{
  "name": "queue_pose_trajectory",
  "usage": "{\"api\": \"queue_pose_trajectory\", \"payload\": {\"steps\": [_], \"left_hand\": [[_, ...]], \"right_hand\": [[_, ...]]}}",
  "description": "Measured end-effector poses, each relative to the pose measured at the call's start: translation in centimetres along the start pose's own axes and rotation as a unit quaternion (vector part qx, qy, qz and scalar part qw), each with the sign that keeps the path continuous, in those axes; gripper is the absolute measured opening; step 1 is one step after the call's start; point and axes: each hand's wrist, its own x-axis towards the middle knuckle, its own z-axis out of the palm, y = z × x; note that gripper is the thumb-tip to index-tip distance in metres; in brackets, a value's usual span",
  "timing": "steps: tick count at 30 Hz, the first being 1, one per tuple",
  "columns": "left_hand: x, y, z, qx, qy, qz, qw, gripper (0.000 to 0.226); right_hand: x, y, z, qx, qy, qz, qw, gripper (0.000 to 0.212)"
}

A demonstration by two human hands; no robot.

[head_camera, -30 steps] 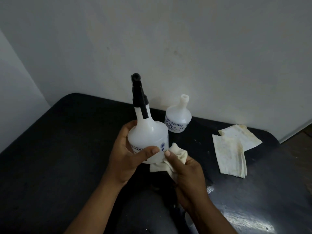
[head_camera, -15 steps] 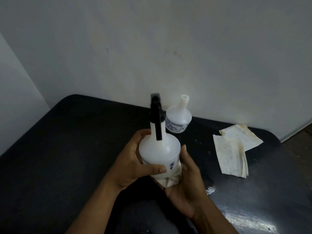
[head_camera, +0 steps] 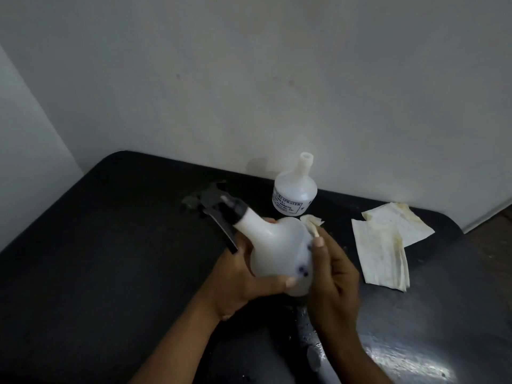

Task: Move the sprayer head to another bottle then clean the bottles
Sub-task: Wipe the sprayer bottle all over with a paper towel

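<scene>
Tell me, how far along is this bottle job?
Done: the sprayer head is on the tilted bottle; the second bottle stands open-necked by the wall. In hand: the left hand grips the tilted bottle while the right hand holds a cloth against its side. Left: likely wiping the second bottle; a spare cloth lies nearby.

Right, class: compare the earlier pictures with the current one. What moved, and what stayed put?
The sprayer bottle, upright earlier, now tilts, its black sprayer head pointing left. The left grip still holds its body; the right grip has slid the wiping cloth round to the bottle's right side. Unchanged: the open bottle by the wall and the folded cloth on the table.
</scene>
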Motion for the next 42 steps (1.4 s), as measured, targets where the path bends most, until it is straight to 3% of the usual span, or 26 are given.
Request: {"api": "queue_pose_trajectory", "payload": {"steps": [4, 9, 11, 13, 15, 18, 22, 25, 28, 36, 39, 42], "left_hand": [[0.3, 0.3, 0.2, -0.154, 0.075, -0.027, 0.985, 0.055], [0.4, 0.8, -0.4, -0.251, 0.131, -0.044, 0.958, 0.081], [0.4, 1.1, -0.5, -0.248, 0.147, -0.04, 0.957, 0.091], [0.2, 1.2, -0.2, -0.235, 0.144, -0.026, 0.961, 0.091], [0.1, 1.1, 0.4, -0.209, 0.122, -0.008, 0.97, 0.082], [-0.2, 1.1, 0.9, -0.126, 0.107, 0.028, 0.986, 0.073], [-0.4, 1.2, 1.4, -0.011, 0.123, 0.098, 0.988, 0.069], [-0.5, 1.2, 1.4, 0.044, 0.13, 0.123, 0.983, 0.083], [-0.5, 0.9, 0.9, 0.072, 0.145, 0.131, 0.978, 0.074], [-0.3, 0.9, -0.2, 0.152, 0.183, 0.116, 0.964, 0.067], [-0.2, 1.0, -1.0, 0.183, 0.195, 0.114, 0.957, 0.071], [-0.1, 0.9, -1.4, 0.184, 0.204, 0.105, 0.956, 0.075]], "right_hand": [[-0.6, 0.6, 0.0, -0.123, -0.085, -0.205, 0.967, 0.042], [-1.2, 1.2, 0.3, -0.22, -0.203, -0.346, 0.889, 0.049], [-1.3, 1.4, 0.5, -0.223, -0.22, -0.359, 0.879, 0.05], [-1.2, 1.4, 0.6, -0.219, -0.191, -0.324, 0.901, 0.054], [-0.9, 1.1, 0.6, -0.168, -0.164, -0.228, 0.945, 0.067], [-0.9, 0.5, 0.6, 0.055, -0.184, -0.05, 0.98, 0.083], [-1.4, 0.3, 1.2, 0.294, -0.208, 0.16, 0.919, 0.062], [-1.1, -0.1, 1.4, 0.379, -0.242, 0.235, 0.861, 0.046], [-1.2, -0.2, 1.5, 0.381, -0.255, 0.315, 0.831, 0.058], [-0.4, -0.1, 0.5, 0.173, -0.328, 0.405, 0.836, 0.101], [-0.5, 0.0, 0.0, 0.128, -0.323, 0.39, 0.853, 0.086], [0.1, -0.1, 0.0, 0.132, -0.242, 0.351, 0.895, 0.054]]}}
